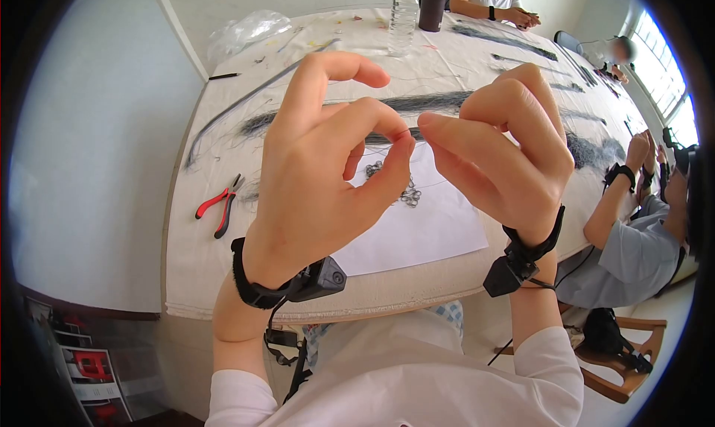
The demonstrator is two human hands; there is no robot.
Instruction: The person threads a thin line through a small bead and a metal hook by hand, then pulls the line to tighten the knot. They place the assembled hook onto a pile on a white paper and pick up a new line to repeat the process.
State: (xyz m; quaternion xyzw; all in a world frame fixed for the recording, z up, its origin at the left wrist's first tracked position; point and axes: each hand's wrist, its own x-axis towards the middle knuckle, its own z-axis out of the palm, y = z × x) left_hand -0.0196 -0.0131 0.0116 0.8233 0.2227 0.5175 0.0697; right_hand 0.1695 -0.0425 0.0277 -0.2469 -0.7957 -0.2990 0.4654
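Note:
My left hand (313, 170) is raised above the table, its thumb and index fingertips pinched together and the middle finger curled loosely above. Close beside it, my right hand (514, 147) also makes a pinch, with the other fingers folded in. The two pinches nearly meet. Whatever lies between the fingertips is too fine to make out. Below them is a white sheet of paper (439, 237), bearing a small heap of dark metal rings (410, 197), partly hidden by my left hand. Bundles of thin dark strands (439, 101) stretch across the cloth behind my hands.
Red-handled pliers (226, 203) lie to the left on the white tablecloth (201, 263). A clear bottle (402, 24) and a dark tumbler (433, 8) stand at the back. Other people sit at the far side and right. A wooden chair (633, 367) stands lower right.

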